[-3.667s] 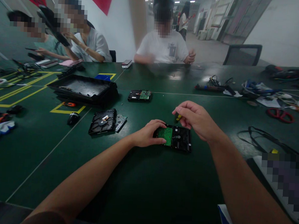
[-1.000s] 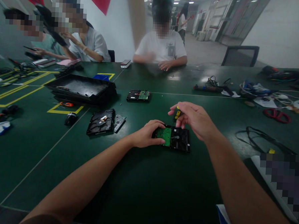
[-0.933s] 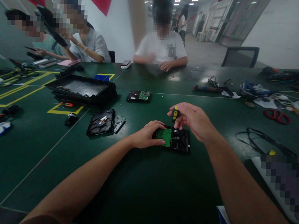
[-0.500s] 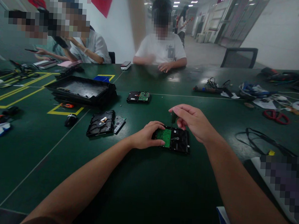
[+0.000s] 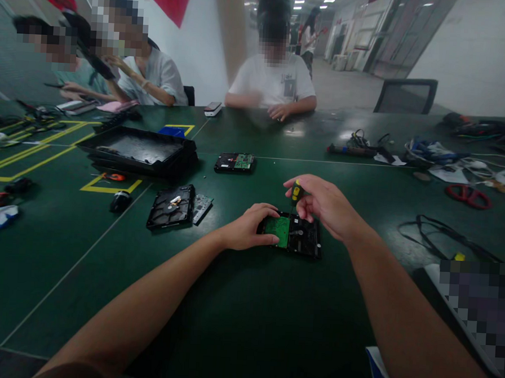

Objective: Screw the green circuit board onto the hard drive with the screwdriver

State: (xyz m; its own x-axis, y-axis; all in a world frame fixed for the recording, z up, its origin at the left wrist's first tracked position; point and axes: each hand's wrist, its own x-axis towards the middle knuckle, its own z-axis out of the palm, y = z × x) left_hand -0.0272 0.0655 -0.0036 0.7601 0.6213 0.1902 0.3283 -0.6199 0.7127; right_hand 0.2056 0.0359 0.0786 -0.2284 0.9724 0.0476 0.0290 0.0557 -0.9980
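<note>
A black hard drive (image 5: 306, 242) lies flat on the green table, with its green circuit board (image 5: 277, 230) facing up. My left hand (image 5: 252, 228) grips the drive's left end, thumb and fingers on opposite long sides. In my right hand (image 5: 319, 204) is a small screwdriver (image 5: 295, 194) with a yellow and dark handle, held nearly upright. Its shaft points down at the board's right edge; the exact spot of the tip is too small to make out. Left of my hands lie another hard drive (image 5: 171, 207) and a loose circuit board (image 5: 202, 208).
Farther back are a third hard drive (image 5: 235, 163) and stacked black trays (image 5: 140, 152). A black and white roundish object (image 5: 120, 201) sits at left. Cables (image 5: 448, 236), red-handled scissors (image 5: 469, 196) and a blurred-out device (image 5: 474, 313) occupy the right. A person (image 5: 273, 83) sits opposite.
My right fingers have shifted on the screwdriver, so its yellow handle now shows. My left hand and the hard drive stay in place.
</note>
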